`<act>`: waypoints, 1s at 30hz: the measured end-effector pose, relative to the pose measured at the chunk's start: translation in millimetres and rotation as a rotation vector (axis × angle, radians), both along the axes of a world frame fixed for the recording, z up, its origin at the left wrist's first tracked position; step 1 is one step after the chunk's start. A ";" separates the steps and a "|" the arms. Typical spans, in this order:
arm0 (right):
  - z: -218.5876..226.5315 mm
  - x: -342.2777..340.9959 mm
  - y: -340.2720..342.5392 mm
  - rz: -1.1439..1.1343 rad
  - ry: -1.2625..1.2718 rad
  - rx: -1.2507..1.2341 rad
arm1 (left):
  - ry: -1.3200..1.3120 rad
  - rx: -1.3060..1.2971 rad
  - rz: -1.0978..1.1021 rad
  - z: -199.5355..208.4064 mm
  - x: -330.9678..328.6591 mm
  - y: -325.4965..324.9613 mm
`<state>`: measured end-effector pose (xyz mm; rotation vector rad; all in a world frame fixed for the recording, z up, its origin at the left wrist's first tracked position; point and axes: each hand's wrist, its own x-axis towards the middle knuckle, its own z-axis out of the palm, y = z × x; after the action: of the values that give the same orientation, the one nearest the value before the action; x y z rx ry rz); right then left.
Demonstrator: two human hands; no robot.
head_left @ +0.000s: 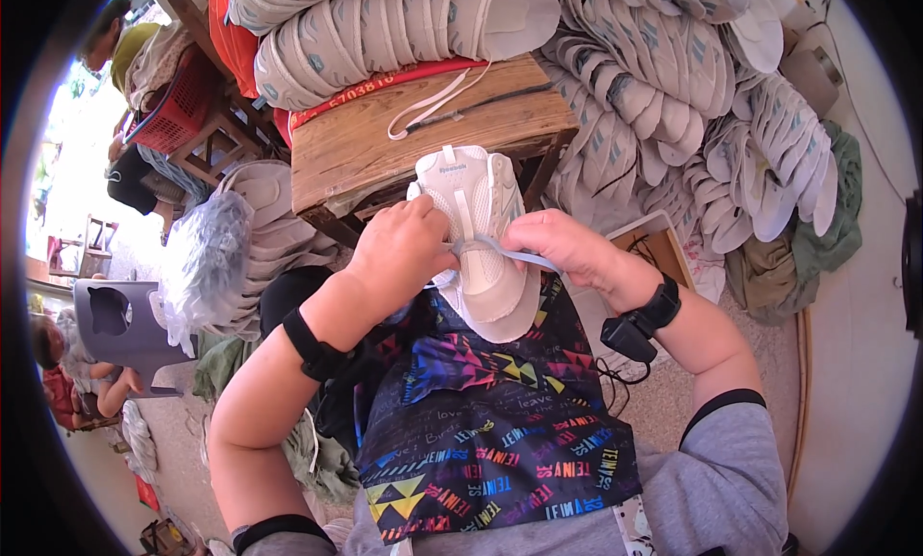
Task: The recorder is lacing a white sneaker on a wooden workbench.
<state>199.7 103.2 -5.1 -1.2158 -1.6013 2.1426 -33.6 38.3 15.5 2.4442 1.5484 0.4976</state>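
A pale grey and white shoe upper (495, 301) rests at my lap, its toe toward me and its tongue pointing away. A flat grey lace (540, 261) crosses the upper below the tongue. My left hand (399, 248) is closed on the upper's left side, with its thumb by the lace; its exact hold on the lace is hidden. On the other side my right hand (562, 248) pinches the lace, and a loose end trails below its fingers. A dark, colourfully printed apron (500, 412) lies under the toe.
Ahead stands a wooden bench (433, 133) with a pink lace (423, 111) and rows of stacked uppers (375, 51). More uppers (654, 85) are heaped at right, above an open box (663, 243). Left are a plastic bag (207, 258), a grey stool (135, 315) and other people.
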 end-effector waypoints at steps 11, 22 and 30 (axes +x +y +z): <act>8.1 -13.2 3.4 0.098 -0.266 0.620 | -0.174 -0.002 -0.035 0.7 -4.4 -4.9; 18.4 -59.1 31.2 0.376 0.121 1.276 | -0.300 0.119 -0.055 -11.2 -5.9 -6.8; 29.7 -70.8 30.7 0.659 -0.232 1.219 | -0.172 0.076 0.084 -15.9 -1.7 -13.2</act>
<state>128.9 134.0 24.5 -0.5242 -2.9467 0.7291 -35.3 25.2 -0.4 2.3270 1.5924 0.7734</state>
